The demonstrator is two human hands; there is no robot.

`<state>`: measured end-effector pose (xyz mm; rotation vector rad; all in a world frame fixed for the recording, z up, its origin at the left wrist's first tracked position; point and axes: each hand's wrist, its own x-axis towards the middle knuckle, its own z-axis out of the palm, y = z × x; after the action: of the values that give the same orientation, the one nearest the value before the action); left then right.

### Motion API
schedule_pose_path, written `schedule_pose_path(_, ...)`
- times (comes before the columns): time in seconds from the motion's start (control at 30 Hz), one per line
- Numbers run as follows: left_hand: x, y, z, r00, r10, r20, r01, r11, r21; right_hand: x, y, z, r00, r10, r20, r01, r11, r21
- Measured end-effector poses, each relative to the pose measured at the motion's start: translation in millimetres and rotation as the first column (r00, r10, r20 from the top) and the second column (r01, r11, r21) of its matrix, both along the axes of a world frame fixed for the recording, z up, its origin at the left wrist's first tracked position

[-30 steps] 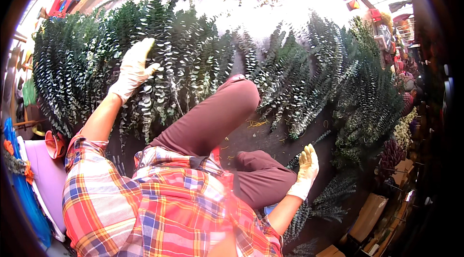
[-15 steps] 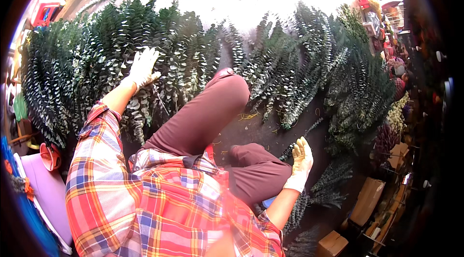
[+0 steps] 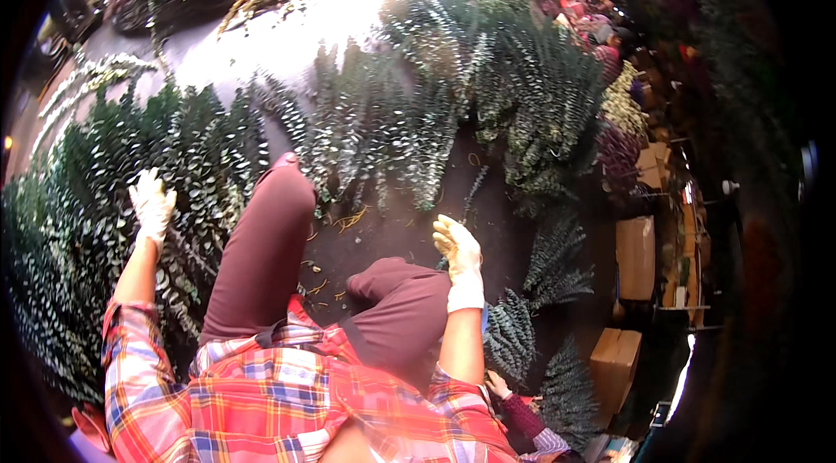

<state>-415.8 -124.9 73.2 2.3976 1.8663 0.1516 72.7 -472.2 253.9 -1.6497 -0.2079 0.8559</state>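
Note:
My left hand, in a pale glove, is open with fingers spread over the thick row of green eucalyptus branches. It touches or hovers just above the leaves; which, I cannot tell. My right hand, gloved too, is above the dark floor beside my folded leg. Its fingers are bent together on a thin eucalyptus sprig, whose leafy tip shows beyond the fingertips. The grip itself is partly hidden.
More eucalyptus bunches lie to the right. Cardboard boxes stand at the far right. Yellow scraps litter the dark floor. Another person's hand and maroon sleeve show behind my right arm. Dried flowers stand at upper right.
My view has turned to the right, shifting the scene leftward. Another person's hand and sleeve have come into view by my right elbow. My left hand stays spread over the branches.

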Motion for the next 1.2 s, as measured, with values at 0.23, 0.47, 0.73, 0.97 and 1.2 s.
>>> schedule_pose_path(0.23,-43.8,-9.8,35.2,0.255,0.314,0.914,0.226,0.9,-0.372,-4.3,-3.0,7.7,1.0,-0.02,0.004,0.02,1.0,0.003)
schedule_pose_path(0.47,-38.0,-1.3,187.4,0.015,0.281,0.959,0.348,0.898,-0.269,-5.8,3.4,8.5,0.999,0.019,0.032,-0.018,1.0,-0.01)
schedule_pose_path(0.73,67.8,18.0,277.9,-0.263,-0.165,0.951,0.392,0.882,0.262,-8.4,-0.2,11.4,0.997,-0.029,0.067,0.025,0.998,0.064)
schedule_pose_path(0.97,233.7,-51.4,325.1,-0.361,0.029,0.932,0.556,0.809,0.19,-35.1,10.0,38.2,0.908,-0.063,0.414,-0.058,0.96,0.273)
schedule_pose_path(1.2,313.9,-162.5,268.4,-0.285,0.429,0.857,0.886,0.459,0.064,-67.8,24.8,79.6,0.548,0.152,0.823,-0.152,0.985,-0.08)
